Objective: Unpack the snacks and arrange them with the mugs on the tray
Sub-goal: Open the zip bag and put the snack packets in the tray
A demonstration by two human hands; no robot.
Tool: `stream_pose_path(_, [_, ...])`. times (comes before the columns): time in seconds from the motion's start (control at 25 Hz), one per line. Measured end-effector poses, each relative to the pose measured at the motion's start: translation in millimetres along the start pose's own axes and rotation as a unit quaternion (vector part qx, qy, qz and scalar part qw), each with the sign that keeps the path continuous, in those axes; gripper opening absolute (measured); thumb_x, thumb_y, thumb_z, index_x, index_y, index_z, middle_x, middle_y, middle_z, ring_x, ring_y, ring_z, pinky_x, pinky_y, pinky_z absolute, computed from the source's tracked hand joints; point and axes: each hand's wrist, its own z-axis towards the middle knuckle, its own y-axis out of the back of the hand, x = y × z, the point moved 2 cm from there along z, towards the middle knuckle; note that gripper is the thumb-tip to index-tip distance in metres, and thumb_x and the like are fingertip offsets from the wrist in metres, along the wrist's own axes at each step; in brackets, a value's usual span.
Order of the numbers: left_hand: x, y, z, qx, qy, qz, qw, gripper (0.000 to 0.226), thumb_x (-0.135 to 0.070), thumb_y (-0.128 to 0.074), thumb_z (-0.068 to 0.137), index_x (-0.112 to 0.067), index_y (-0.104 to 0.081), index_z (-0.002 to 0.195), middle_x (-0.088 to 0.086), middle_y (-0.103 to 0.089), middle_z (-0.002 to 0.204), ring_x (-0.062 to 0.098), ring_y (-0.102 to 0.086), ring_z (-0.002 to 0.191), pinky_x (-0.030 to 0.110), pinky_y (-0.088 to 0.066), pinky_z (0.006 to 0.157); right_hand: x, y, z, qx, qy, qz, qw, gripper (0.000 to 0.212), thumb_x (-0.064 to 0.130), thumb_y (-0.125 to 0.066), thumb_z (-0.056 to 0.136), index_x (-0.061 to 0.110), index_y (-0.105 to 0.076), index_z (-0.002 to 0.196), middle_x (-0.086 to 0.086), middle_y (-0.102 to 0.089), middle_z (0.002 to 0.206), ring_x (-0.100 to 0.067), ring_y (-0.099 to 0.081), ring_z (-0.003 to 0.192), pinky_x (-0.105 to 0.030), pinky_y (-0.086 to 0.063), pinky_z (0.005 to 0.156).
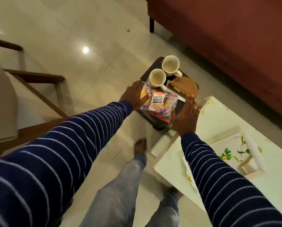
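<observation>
Dark tray (159, 126) held out over the floor, beside the white bench (218, 122). Your left hand (135, 95) and right hand (184, 115) lie flat-fingered against its two sides; whether the thumbs hook under, cannot tell. Load is top-heavy and breakable: two cream mugs (158, 78) at the far end, so keep it level and support from beneath. Snack packets (159, 102) are light, slick, crinkly film; top one reads "Salted Peanuts". Wooden coasters (184, 86) beside them.
</observation>
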Motion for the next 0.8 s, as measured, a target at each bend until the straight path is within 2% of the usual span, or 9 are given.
stream_pose_path(0.08, [1,-10,13,0.021,0.007,-0.022,1.0,0.072,-0.049,-0.044,0.098,-0.009,-0.019,0.153,0.013,-0.018,0.162,0.028,-0.017,0.15,0.047,-0.019,0.119,-3,-13,11,0.019,-0.016,0.017,1.0,0.079,0.039,-0.055,0.094,0.013,-0.014,0.157,-0.012,-0.018,0.165,-0.03,-0.015,0.153,-0.053,-0.012,0.123])
stream_pose_path(0.16, [4,-22,23,0.055,0.025,-0.056,0.997,0.076,-0.049,-0.047,0.096,-0.01,-0.018,0.154,0.014,-0.02,0.161,0.028,-0.018,0.149,0.047,-0.022,0.12,-7,-31,23,0.055,-0.03,0.054,0.997,0.076,0.038,-0.055,0.094,0.013,-0.018,0.155,-0.012,-0.028,0.161,-0.033,-0.029,0.147,-0.054,-0.026,0.119])
stream_pose_path(0.24, [9,-35,31,0.077,0.038,-0.113,0.99,0.079,-0.051,-0.052,0.093,-0.012,-0.02,0.153,0.013,-0.028,0.158,0.029,-0.026,0.146,0.049,-0.028,0.117,-8,-45,35,0.074,-0.054,0.088,0.992,0.074,0.04,-0.055,0.094,0.015,-0.02,0.154,-0.012,-0.034,0.157,-0.034,-0.041,0.14,-0.055,-0.041,0.11])
stream_pose_path(0.32, [12,-44,37,0.069,0.048,-0.132,0.988,0.079,-0.051,-0.057,0.09,-0.012,-0.026,0.15,0.013,-0.037,0.152,0.029,-0.036,0.14,0.05,-0.036,0.112,-10,-52,45,0.095,-0.077,0.135,0.983,0.075,0.041,-0.056,0.094,0.017,-0.019,0.155,-0.011,-0.036,0.155,-0.033,-0.044,0.137,-0.055,-0.045,0.105])
stream_pose_path(0.44, [12,-52,40,0.029,0.076,-0.104,0.991,0.087,-0.058,-0.065,0.081,-0.011,-0.032,0.146,0.014,-0.044,0.144,0.029,-0.041,0.133,0.048,-0.041,0.107,-9,-59,50,0.123,-0.111,0.27,0.949,0.072,0.031,-0.065,0.092,0.018,-0.026,0.151,-0.009,-0.047,0.147,-0.028,-0.051,0.131,-0.052,-0.049,0.103])
stream_pose_path(0.56, [8,-54,45,-0.004,0.094,-0.091,0.991,0.099,-0.064,-0.074,0.069,-0.011,-0.037,0.143,0.015,-0.049,0.138,0.031,-0.043,0.129,0.045,-0.04,0.106,-10,-63,52,0.137,-0.205,0.367,0.897,0.067,0.022,-0.073,0.088,0.014,-0.038,0.145,-0.009,-0.057,0.139,-0.026,-0.059,0.121,-0.047,-0.052,0.1])
stream_pose_path(0.68, [8,-53,52,0.007,0.108,-0.026,0.994,0.099,-0.074,-0.072,0.062,-0.012,-0.048,0.135,0.015,-0.052,0.133,0.033,-0.046,0.125,0.046,-0.041,0.104,-15,-70,55,0.182,-0.248,0.382,0.871,0.041,0.019,-0.07,0.091,0.009,-0.058,0.128,-0.012,-0.067,0.126,-0.028,-0.067,0.11,-0.05,-0.055,0.096])
stream_pose_path(0.76, [10,-53,54,0.025,0.118,-0.017,0.993,0.097,-0.078,-0.07,0.06,-0.016,-0.052,0.132,0.012,-0.054,0.132,0.033,-0.046,0.124,0.046,-0.043,0.101,-20,-71,52,0.191,-0.26,0.409,0.854,0.025,0.013,-0.066,0.093,0.008,-0.063,0.118,-0.014,-0.07,0.119,-0.031,-0.069,0.106,-0.054,-0.055,0.094])
stream_pose_path(0.8, [10,-52,53,0.035,0.123,-0.014,0.992,0.095,-0.08,-0.069,0.06,-0.017,-0.054,0.13,0.011,-0.055,0.132,0.033,-0.046,0.124,0.045,-0.044,0.099,-21,-70,49,0.194,-0.268,0.428,0.841,0.024,0.011,-0.064,0.095,0.008,-0.063,0.119,-0.014,-0.07,0.119,-0.031,-0.07,0.104,-0.054,-0.056,0.093])
